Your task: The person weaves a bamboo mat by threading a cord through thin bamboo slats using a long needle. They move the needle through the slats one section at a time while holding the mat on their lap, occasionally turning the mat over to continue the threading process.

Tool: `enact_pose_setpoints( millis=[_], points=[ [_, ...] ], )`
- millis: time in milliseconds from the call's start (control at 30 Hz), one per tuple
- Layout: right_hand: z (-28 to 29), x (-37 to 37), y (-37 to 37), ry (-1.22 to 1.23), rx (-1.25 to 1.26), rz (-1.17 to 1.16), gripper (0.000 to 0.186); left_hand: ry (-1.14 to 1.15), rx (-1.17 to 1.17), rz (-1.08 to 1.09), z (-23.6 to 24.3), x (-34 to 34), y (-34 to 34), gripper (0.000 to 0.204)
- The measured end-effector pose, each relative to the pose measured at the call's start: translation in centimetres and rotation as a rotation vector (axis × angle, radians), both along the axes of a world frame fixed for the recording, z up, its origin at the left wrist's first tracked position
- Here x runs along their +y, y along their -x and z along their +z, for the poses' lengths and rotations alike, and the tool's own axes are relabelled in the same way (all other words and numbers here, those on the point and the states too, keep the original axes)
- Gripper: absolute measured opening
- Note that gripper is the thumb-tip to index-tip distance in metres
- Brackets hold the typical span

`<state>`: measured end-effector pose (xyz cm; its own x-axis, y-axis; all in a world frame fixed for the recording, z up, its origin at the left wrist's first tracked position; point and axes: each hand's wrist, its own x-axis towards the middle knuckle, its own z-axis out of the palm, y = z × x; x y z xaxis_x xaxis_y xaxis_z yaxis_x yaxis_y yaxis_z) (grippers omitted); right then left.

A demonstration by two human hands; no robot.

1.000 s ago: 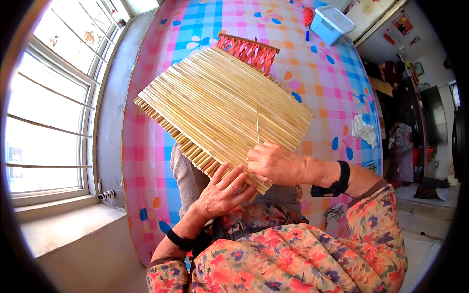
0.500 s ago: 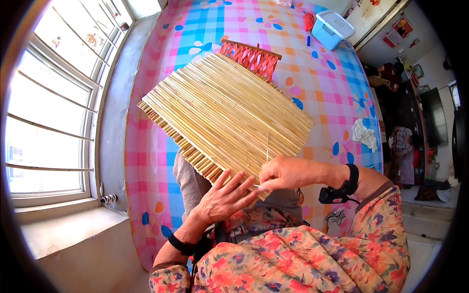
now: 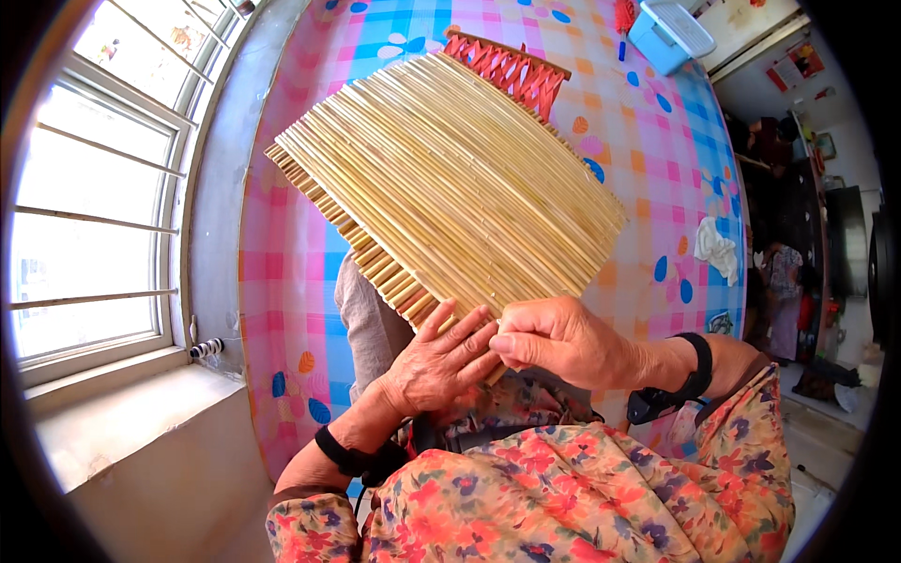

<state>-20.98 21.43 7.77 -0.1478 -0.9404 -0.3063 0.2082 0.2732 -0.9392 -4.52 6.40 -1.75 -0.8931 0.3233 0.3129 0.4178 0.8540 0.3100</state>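
A bundle of pale yellow straight sticks (image 3: 441, 178), laid side by side like a mat over a layer of shorter-looking stick ends, rests across my lap. My left hand (image 3: 422, 371) lies at its near end with fingers spread on the sticks. Beside it, my right hand (image 3: 554, 342) is closed in a pinch at the near edge, touching or almost touching the left fingertips; what it holds is hidden.
A red lattice object with a wooden bar (image 3: 507, 70) lies beyond the sticks on a checked sheet (image 3: 657, 169). A blue lidded box (image 3: 666, 33) and white cloth (image 3: 715, 249) are at right. A barred window (image 3: 94, 235) is left. Another person (image 3: 781, 281) is at far right.
The sticks' far part has shifted up and right in the view. My right hand has tightened into a pinch lower down, and the thin strand seen above it earlier no longer shows.
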Motion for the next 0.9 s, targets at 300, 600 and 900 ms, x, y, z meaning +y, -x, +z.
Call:
enact_pose_setpoints(
  millis=[300,600,900],
  points=[
    [-3.6,0.7,4.8,0.281,0.426,-0.187,0.014,0.042,-0.017,0.184,1.2,0.8,-1.0,0.046],
    [0.8,6.9,9.8,-0.187,0.690,0.132,0.013,-0.870,-0.588,0.543,1.9,1.4,-6.8,0.024],
    [1.6,7.7,9.5,-0.109,1.278,0.126,0.006,-1.721,-0.890,0.471,-0.5,6.0,-1.7,0.071]
  ],
)
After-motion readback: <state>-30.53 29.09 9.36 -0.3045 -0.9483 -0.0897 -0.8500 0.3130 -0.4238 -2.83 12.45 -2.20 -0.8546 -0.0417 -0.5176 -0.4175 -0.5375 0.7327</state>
